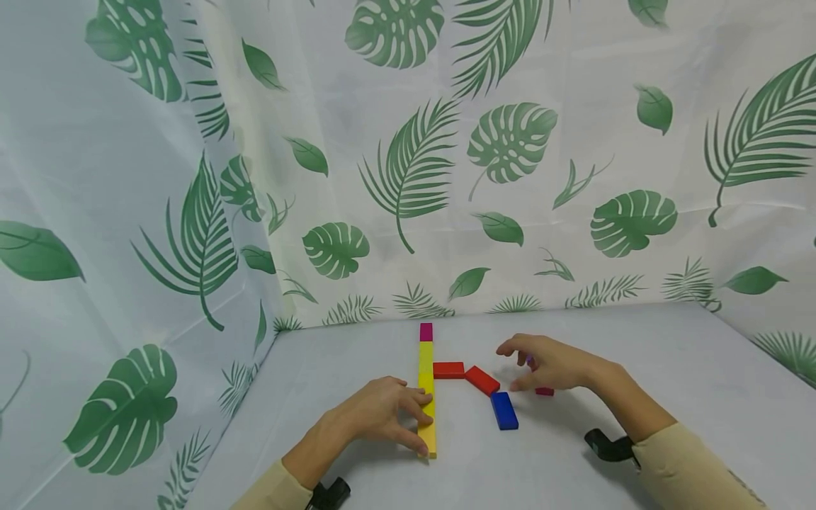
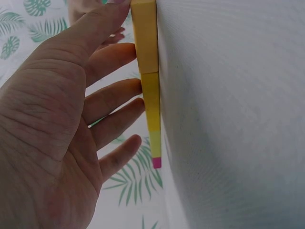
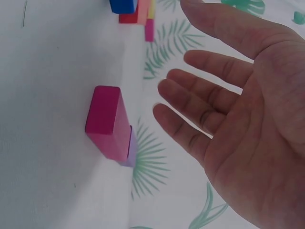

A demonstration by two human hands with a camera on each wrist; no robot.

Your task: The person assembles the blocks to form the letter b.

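Several yellow blocks [image 1: 426,368] lie end to end in a straight line, with a magenta block [image 1: 426,331] at the far end. My left hand [image 1: 382,411] rests its fingertips on the near part of this line, as the left wrist view also shows. From the line a red block [image 1: 449,370], a slanted red block [image 1: 482,381] and a blue block [image 1: 504,411] curve rightward and down. Beyond the blue block hovers my right hand [image 1: 554,363], fingers spread and holding nothing. Below it are a pink block [image 3: 105,112] and a purple block [image 3: 131,150], partly hidden in the head view.
The white table surface [image 1: 357,474] ends at a hanging sheet [image 1: 561,241] printed with green leaves, at the back and sides. Each wrist carries a black camera mount, such as the one by the right sleeve [image 1: 608,446].
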